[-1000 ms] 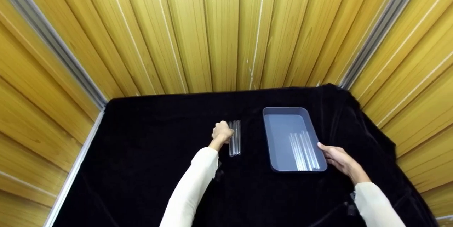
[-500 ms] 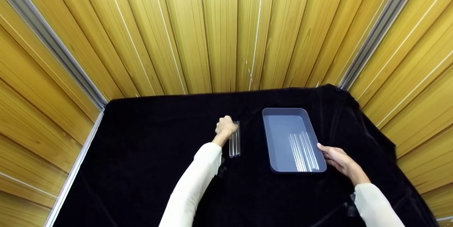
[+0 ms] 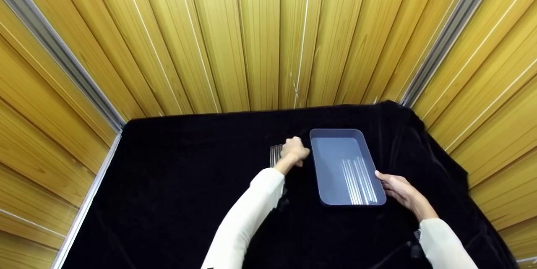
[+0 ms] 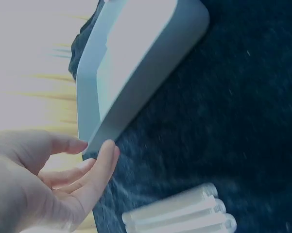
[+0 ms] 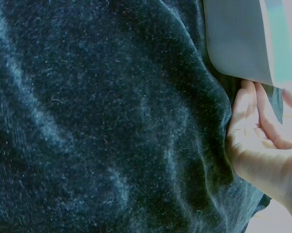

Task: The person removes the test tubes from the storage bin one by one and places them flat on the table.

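A blue-grey rectangular tray lies on black cloth, right of the middle in the head view. Several clear tubes lie side by side in its near right part. My left hand is just outside the tray's left wall, thumb and fingers spread apart with nothing between them. In the left wrist view its fingertips overlap the tray's corner. Three more clear tubes lie on the cloth beside that hand, partly hidden by the left arm in the head view. My right hand pinches the tray's right side, thumb on the rim, fingers below.
Black cloth covers the table and bunches into folds at the right. Yellow wood-patterned walls rise behind and on both sides, with grey metal strips at the corners.
My left hand has moved right, from over the loose tubes to the tray's left side. Those tubes stay on the cloth. My right hand keeps its place at the tray.
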The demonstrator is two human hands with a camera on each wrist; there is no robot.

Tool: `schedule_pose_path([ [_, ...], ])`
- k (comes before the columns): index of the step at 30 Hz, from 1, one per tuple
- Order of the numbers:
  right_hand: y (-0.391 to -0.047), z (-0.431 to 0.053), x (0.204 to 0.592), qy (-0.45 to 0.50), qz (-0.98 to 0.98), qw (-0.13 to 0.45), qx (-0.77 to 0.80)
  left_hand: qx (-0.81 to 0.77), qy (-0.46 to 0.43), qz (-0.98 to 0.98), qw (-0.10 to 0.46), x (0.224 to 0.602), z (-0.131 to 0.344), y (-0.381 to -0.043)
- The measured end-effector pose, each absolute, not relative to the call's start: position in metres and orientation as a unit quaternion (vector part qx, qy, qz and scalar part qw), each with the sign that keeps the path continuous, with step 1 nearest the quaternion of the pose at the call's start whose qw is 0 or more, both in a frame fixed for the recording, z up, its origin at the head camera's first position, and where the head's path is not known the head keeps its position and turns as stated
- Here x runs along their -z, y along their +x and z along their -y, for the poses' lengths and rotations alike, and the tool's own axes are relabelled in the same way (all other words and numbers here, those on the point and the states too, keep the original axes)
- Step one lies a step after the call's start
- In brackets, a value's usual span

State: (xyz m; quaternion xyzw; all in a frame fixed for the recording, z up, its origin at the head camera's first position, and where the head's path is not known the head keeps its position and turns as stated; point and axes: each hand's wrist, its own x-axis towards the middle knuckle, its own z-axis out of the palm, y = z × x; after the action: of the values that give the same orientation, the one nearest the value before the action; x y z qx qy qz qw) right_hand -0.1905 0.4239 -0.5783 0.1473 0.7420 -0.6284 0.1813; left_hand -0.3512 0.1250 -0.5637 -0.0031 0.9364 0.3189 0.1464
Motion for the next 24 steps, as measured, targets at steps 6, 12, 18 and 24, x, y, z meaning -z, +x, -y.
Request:
schedule_pose_path([
  [6, -0.191, -0.424, 0.577, 0.149, -0.739, 0.178, 0.633, -0.318, 0.024, -0.935, 0.156, 0.606, -0.170, -0.375],
  [12, -0.191, -0.426, 0.576, 0.151, -0.738, 0.177, 0.633, -0.334, 0.042, -0.927, 0.167, 0.577, -0.195, -0.341],
  [18, -0.190, -0.426, 0.577, 0.151, -0.739, 0.176, 0.632, -0.318, 0.041, -0.925, 0.205, 0.547, -0.219, -0.303],
  [24, -0.190, -0.424, 0.580, 0.150, -0.739, 0.179, 0.632, -0.254, 0.041, -0.941, 0.218, 0.594, -0.256, -0.311],
])
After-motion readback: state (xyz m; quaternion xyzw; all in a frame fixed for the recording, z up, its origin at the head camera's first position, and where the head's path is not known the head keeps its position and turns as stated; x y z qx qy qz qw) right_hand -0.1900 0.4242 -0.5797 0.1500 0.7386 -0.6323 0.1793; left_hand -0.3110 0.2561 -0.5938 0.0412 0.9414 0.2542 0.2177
